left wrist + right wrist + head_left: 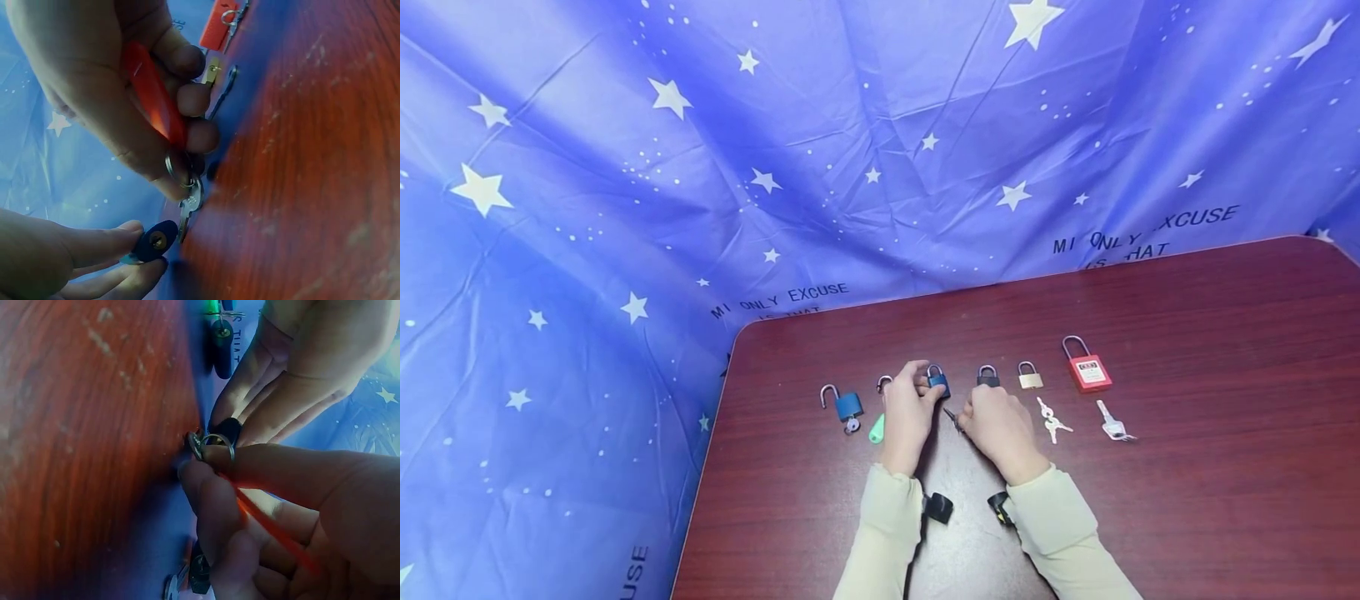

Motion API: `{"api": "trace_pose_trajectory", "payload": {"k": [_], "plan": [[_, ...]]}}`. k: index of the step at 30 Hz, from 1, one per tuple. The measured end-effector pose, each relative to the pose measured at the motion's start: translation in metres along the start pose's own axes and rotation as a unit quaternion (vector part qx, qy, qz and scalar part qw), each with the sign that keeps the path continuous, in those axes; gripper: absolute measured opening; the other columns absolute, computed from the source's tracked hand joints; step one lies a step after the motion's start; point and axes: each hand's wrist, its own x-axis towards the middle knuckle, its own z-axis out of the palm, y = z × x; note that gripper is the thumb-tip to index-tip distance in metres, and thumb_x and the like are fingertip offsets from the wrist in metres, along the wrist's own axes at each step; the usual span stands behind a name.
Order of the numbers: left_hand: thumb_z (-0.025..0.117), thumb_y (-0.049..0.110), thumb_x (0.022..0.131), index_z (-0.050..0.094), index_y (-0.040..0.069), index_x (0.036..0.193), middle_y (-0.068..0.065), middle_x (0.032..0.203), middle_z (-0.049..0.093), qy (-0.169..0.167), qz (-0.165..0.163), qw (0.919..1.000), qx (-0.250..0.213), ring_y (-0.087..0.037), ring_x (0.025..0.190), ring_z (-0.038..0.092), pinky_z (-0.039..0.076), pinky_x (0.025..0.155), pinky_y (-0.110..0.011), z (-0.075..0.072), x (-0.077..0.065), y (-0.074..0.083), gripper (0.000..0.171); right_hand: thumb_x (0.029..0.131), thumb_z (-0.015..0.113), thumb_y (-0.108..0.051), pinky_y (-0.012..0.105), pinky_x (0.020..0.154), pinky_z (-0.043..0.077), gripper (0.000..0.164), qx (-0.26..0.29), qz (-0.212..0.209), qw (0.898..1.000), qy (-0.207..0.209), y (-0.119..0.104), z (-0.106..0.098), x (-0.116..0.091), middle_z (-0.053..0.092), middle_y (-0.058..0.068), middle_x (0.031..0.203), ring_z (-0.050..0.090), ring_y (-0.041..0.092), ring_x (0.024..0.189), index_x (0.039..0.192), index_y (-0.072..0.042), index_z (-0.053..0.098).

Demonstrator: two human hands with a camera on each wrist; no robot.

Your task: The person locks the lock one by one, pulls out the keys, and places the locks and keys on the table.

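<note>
My left hand point(912, 417) holds a small blue padlock point(937, 383) by its sides, thumb and fingers gripping the body. Its shackle points away from me. In the left wrist view the keyhole end of this padlock point(157, 241) faces the other hand. My right hand point(1000, 427) pinches a silver key point(192, 199) on a ring, and a red tag point(153, 94) from that ring lies within the curled fingers. The key's tip sits right beside the padlock's keyhole end. In the right wrist view the key ring point(225, 445) overlaps the padlock.
An unlocked blue padlock point(849, 406) with a key and a green tag point(877, 429) lie left. Rightward stand a dark padlock point(988, 377), partly hidden, a brass padlock point(1031, 380) and a red padlock point(1088, 373). Loose keys point(1051, 422) and another key point(1111, 422) lie nearer. A starry curtain point(850, 167) hangs behind.
</note>
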Motion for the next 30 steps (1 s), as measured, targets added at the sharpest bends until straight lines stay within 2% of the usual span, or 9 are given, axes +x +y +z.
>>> {"api": "trace_pose_trajectory", "payload": {"k": [2, 7, 10, 13, 21, 25, 30], "plan": [[0.071, 0.02, 0.076, 0.062, 0.011, 0.11, 0.002, 0.082, 0.067, 0.006, 0.009, 0.9995, 0.031, 0.0, 0.068, 0.056, 0.044, 0.078, -0.028, 0.001, 0.0, 0.0, 0.036, 0.073, 0.06, -0.019, 0.041, 0.044, 0.038, 0.022, -0.009, -0.001, 1.0, 0.004, 0.0, 0.001, 0.0, 0.05, 0.004, 0.059, 0.052, 0.028, 0.053, 0.057, -0.016, 0.046], [0.069, 0.023, 0.078, 0.065, 0.013, 0.103, 0.0, 0.086, 0.067, 0.017, 0.038, 0.9943, 0.098, -0.01, 0.074, 0.059, 0.046, 0.071, -0.031, 0.002, -0.001, 0.0, 0.027, 0.074, 0.06, -0.021, 0.043, 0.045, 0.039, 0.022, -0.023, -0.001, 1.0, -0.01, -0.002, 0.001, 0.0, 0.052, 0.004, 0.06, 0.053, 0.029, 0.055, 0.058, -0.017, 0.046], [0.069, 0.024, 0.079, 0.068, 0.015, 0.097, -0.001, 0.088, 0.066, 0.02, 0.046, 0.9923, 0.113, -0.015, 0.08, 0.06, 0.046, 0.07, -0.032, 0.002, -0.001, 0.0, 0.021, 0.075, 0.061, -0.023, 0.041, 0.044, 0.037, 0.024, -0.026, -0.001, 0.999, -0.021, -0.003, 0.001, 0.0, 0.049, 0.002, 0.059, 0.052, 0.027, 0.054, 0.058, -0.017, 0.045], [0.069, 0.025, 0.079, 0.07, 0.015, 0.096, -0.001, 0.09, 0.065, 0.019, 0.045, 0.9921, 0.116, -0.017, 0.083, 0.06, 0.046, 0.071, -0.033, 0.002, -0.002, -0.001, 0.02, 0.075, 0.062, -0.024, 0.041, 0.044, 0.037, 0.026, -0.027, 0.0, 0.999, -0.03, -0.004, 0.001, 0.0, 0.048, 0.001, 0.058, 0.05, 0.025, 0.053, 0.058, -0.017, 0.044], [0.068, 0.025, 0.079, 0.07, 0.016, 0.096, 0.0, 0.089, 0.064, 0.019, 0.055, 0.9923, 0.109, -0.014, 0.076, 0.056, 0.045, 0.069, -0.032, 0.0, -0.001, -0.001, 0.019, 0.077, 0.06, -0.025, 0.04, 0.045, 0.036, 0.027, -0.025, 0.008, 0.999, -0.03, -0.006, -0.002, -0.001, 0.048, 0.001, 0.058, 0.048, 0.024, 0.053, 0.057, -0.017, 0.043], [0.067, 0.024, 0.08, 0.07, 0.015, 0.096, -0.001, 0.087, 0.064, 0.023, 0.048, 0.9938, 0.097, -0.01, 0.071, 0.052, 0.044, 0.068, -0.031, -0.007, 0.002, 0.0, 0.018, 0.078, 0.061, -0.029, 0.039, 0.045, 0.035, 0.031, -0.03, 0.011, 0.999, -0.031, -0.007, -0.007, -0.002, 0.047, 0.001, 0.056, 0.047, 0.023, 0.052, 0.056, -0.017, 0.043], [0.066, 0.021, 0.081, 0.069, 0.013, 0.096, -0.001, 0.088, 0.064, 0.03, 0.037, 0.9962, 0.073, -0.007, 0.068, 0.056, 0.046, 0.068, -0.027, -0.023, 0.006, 0.0, 0.017, 0.079, 0.061, -0.031, 0.04, 0.044, 0.036, 0.035, -0.042, 0.011, 0.998, -0.036, -0.007, -0.013, -0.003, 0.048, 0.004, 0.058, 0.048, 0.023, 0.053, 0.054, -0.016, 0.041]]}}
